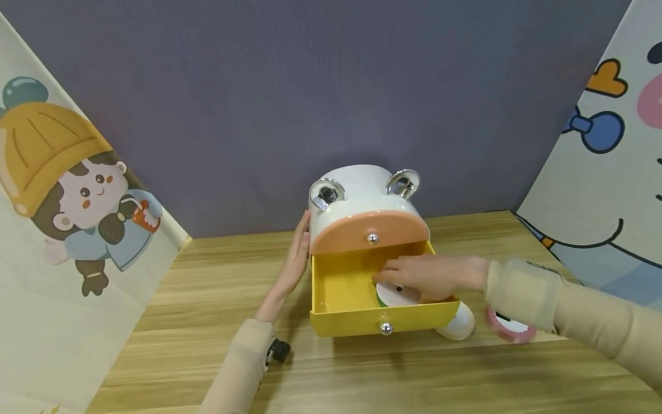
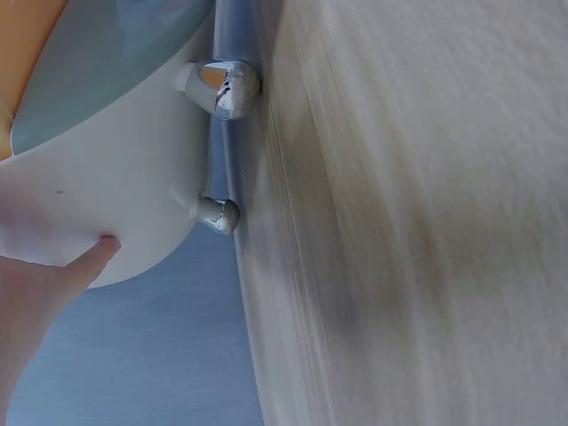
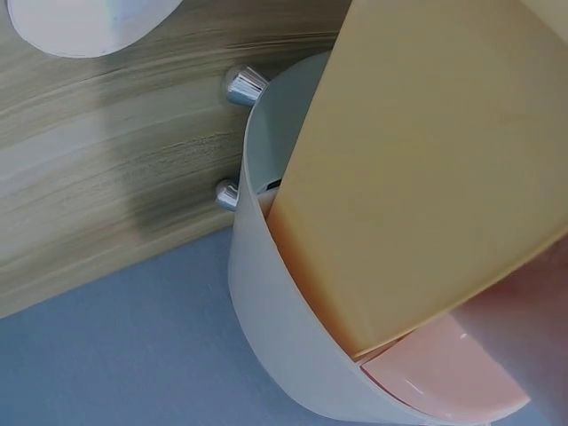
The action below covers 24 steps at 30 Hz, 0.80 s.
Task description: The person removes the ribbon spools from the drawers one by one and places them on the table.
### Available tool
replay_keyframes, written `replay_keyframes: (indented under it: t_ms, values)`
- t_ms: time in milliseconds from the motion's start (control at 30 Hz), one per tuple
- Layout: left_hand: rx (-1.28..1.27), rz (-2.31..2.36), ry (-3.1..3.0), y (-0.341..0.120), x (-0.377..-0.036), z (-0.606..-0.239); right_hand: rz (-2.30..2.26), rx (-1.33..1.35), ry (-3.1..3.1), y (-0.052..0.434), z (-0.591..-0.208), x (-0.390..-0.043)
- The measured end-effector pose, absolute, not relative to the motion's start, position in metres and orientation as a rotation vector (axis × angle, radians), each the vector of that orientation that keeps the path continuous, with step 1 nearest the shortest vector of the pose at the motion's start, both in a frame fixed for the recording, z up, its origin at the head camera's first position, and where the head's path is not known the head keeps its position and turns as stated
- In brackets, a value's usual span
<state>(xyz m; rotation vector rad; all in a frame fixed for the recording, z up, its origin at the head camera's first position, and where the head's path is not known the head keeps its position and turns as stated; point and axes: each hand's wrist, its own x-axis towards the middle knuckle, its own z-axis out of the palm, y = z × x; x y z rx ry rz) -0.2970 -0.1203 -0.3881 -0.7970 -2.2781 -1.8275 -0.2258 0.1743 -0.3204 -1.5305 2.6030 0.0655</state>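
A small white cabinet (image 1: 357, 187) with chrome ears stands on the wooden table against the wall. Its upper orange drawer (image 1: 346, 233) is closed, while the yellow drawer (image 1: 351, 323) below is pulled out. My left hand (image 1: 296, 259) lies with extended fingers along the cabinet's left side; the left wrist view shows a fingertip touching the white shell (image 2: 115, 191). Inside the yellow drawer, at its right, my right hand (image 1: 431, 278) grips a round white thing (image 1: 394, 295) with a green edge and dark dot. The drawer's side (image 3: 426, 151) hides that thing from the right wrist view.
Right of the drawer, a white rounded object (image 1: 460, 325) lies on the table (image 1: 207, 322). Farther right, a round pink-rimmed thing (image 1: 517, 333) is partly under my right sleeve. A grey-blue wall (image 1: 331, 86) rises directly behind the cabinet.
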Motion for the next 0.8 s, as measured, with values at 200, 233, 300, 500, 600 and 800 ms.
replay_keyframes:
  t_ms: [200, 233, 300, 500, 600, 800]
  values:
    - [-0.784, -1.812, -2.282, -0.1199, -0.2969, -0.3887, 0.054, -1.542, 2.589, 0.1743, -0.3207, -0.2250]
    - [-0.782, -1.808, -2.285, -0.1197, -0.2970, -0.3886, 0.042, -1.540, 2.593, 0.1743, -0.3207, -0.2249]
    - [-0.782, -1.806, -2.287, -0.1194, -0.2968, -0.3884, 0.017, -1.525, 2.609, 0.1745, -0.3204, -0.2245]
    - [-0.767, -1.790, -2.294, -0.1194, -0.2956, -0.3883, -0.024, -1.489, 2.697, 0.1749, -0.3178, -0.2237]
    - [-0.758, -1.792, -2.294, -0.1195, -0.2952, -0.3886, -0.031, -1.479, 2.710, 0.1756, -0.3161, -0.2238]
    - [-0.771, -1.791, -2.294, -0.1191, -0.2955, -0.3888, -0.039, -1.482, 2.704, 0.1774, -0.3152, -0.2231]
